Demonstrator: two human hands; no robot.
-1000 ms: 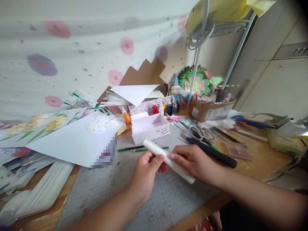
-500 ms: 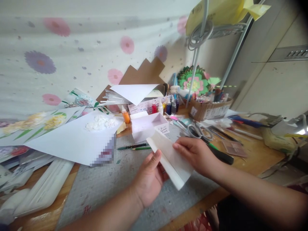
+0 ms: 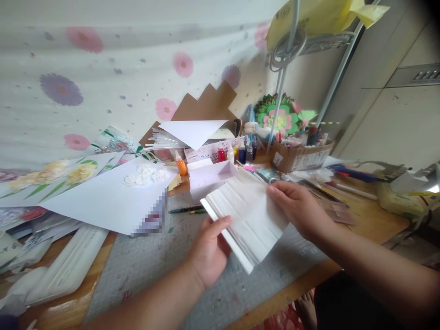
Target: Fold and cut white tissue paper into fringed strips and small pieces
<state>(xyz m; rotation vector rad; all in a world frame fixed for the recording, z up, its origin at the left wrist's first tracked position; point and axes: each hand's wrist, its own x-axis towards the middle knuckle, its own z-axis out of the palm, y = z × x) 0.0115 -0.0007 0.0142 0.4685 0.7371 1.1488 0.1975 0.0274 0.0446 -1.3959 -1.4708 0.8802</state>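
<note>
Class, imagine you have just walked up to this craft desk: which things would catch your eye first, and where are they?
At the centre, the left hand and right hand hold a creased white paper sheet above the grey cutting mat. Behind it stands an open white box with a row of small paint bottles. At the back right, a green and pink paper flower stands out above a cardboard box of supplies.

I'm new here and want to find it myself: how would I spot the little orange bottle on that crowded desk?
Start at the big white sheet with the white crumbs. Just past its far right corner, left of the open white box, stands the orange bottle. It stands alone; the other small bottles cluster farther right.
</note>
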